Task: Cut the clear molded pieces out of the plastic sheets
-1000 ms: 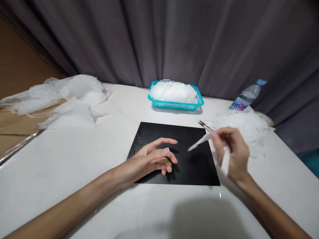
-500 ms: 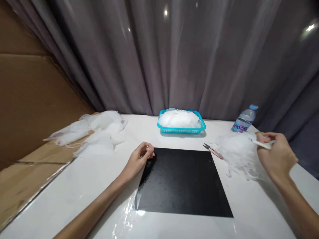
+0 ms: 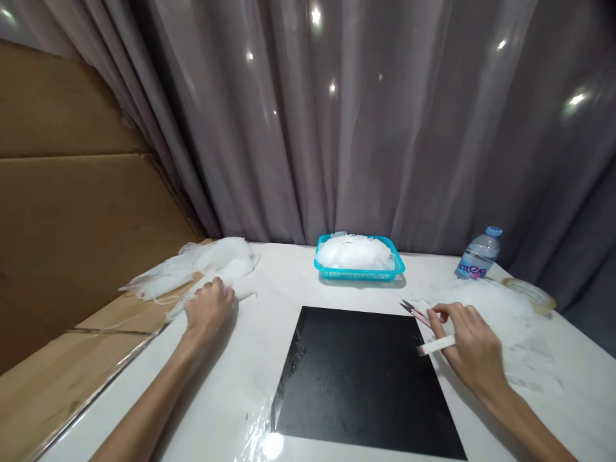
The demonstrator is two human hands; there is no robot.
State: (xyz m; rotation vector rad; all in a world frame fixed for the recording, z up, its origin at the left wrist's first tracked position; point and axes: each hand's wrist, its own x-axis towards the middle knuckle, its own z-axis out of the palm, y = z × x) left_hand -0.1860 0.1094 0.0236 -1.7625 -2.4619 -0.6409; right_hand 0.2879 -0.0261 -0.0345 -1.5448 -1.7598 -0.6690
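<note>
My left hand (image 3: 210, 307) rests on the pile of sheer white mesh fabric (image 3: 226, 255) at the left, its fingers curled down over the nearer piece; the fingertips are hidden. A slim white stick (image 3: 439, 345) with a dark end lies held across the palm side of my right hand (image 3: 469, 343). That hand's thumb and forefinger meet at the handles of small pink thread snips (image 3: 418, 314), whose blades point to the far left. Whether they grip the snips I cannot tell. Between the hands lies a flat black board (image 3: 366, 378).
A turquoise basket (image 3: 360, 276) heaped with white material stands at the back. On the right are a water bottle (image 3: 480, 253), loose white fluffy mesh (image 3: 510, 321) and a roll of tape (image 3: 529, 295). Cardboard (image 3: 81, 237) borders the left side, and a grey curtain (image 3: 366, 128) hangs behind.
My left hand has left the board's far left corner for the mesh pile. The right hand has moved left and down from above the white fluff to the snips, still holding the stick.
</note>
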